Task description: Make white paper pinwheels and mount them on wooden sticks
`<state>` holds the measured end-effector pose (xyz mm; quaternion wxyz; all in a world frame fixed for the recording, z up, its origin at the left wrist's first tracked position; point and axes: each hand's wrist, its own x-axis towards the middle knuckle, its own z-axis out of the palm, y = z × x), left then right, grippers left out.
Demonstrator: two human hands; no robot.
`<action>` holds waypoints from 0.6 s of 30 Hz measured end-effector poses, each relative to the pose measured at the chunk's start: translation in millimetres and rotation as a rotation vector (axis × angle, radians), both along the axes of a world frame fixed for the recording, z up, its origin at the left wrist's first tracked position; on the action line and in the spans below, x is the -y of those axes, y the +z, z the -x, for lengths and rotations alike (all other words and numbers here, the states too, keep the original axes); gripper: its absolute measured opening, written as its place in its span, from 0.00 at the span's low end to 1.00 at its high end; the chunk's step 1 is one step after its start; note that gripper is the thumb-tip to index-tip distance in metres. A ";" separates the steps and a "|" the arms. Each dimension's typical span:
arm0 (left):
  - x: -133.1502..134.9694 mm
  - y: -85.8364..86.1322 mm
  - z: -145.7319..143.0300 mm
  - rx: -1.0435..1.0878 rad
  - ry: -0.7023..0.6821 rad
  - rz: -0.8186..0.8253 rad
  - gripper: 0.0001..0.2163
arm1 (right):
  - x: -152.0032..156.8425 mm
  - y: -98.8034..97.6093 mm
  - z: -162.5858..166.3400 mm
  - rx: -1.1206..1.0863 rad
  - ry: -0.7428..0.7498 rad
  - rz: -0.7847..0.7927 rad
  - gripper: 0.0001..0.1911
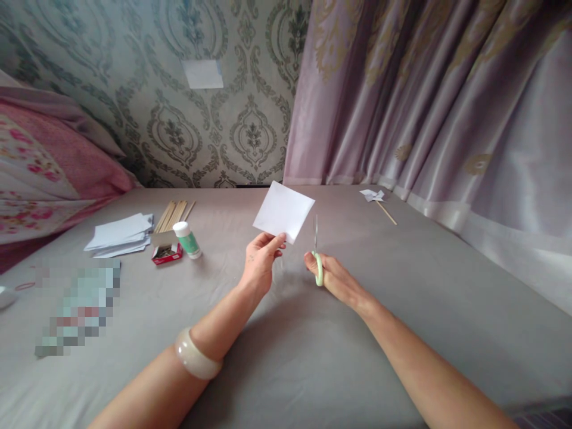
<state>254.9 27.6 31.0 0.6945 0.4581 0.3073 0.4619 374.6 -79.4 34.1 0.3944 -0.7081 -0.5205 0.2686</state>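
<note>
My left hand pinches the lower corner of a white square of paper and holds it up above the grey bedsheet. Just to its right, my right hand grips a pair of scissors by their pale green handle. The thin blades point up, close to the paper's right edge but apart from it. A pale bangle sits on my left forearm.
To the left lie a stack of white paper sheets, wooden sticks, a small red box and a glue bottle. A paper pinwheel on a stick rests at the far right, near the curtain.
</note>
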 end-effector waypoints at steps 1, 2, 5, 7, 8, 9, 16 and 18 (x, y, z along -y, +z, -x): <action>-0.5 1.9 0.5 0.006 0.002 0.001 0.11 | 0.7 -0.5 1.2 0.010 0.064 0.022 0.31; -0.5 3.6 0.8 0.011 0.001 0.003 0.11 | 1.3 -1.3 2.2 0.017 0.119 0.036 0.31; 1.2 7.2 1.1 0.020 -0.011 0.011 0.12 | 2.6 -4.5 3.6 0.016 0.218 0.058 0.31; 3.0 8.8 1.0 0.025 -0.023 0.018 0.12 | 3.0 -6.0 3.6 0.012 0.248 0.066 0.31; 3.8 9.4 1.0 0.028 -0.030 0.021 0.12 | 3.1 -6.5 3.4 0.011 0.262 0.067 0.31; 4.6 9.8 0.9 0.031 -0.037 0.025 0.12 | 3.2 -7.0 3.3 0.011 0.272 0.065 0.31; 8.0 10.8 0.5 0.055 -0.061 0.055 0.12 | 2.0 -8.3 4.4 0.014 0.304 0.029 0.30; 8.6 11.1 0.3 0.062 -0.066 0.063 0.12 | 1.5 -8.2 5.1 0.003 0.311 0.025 0.29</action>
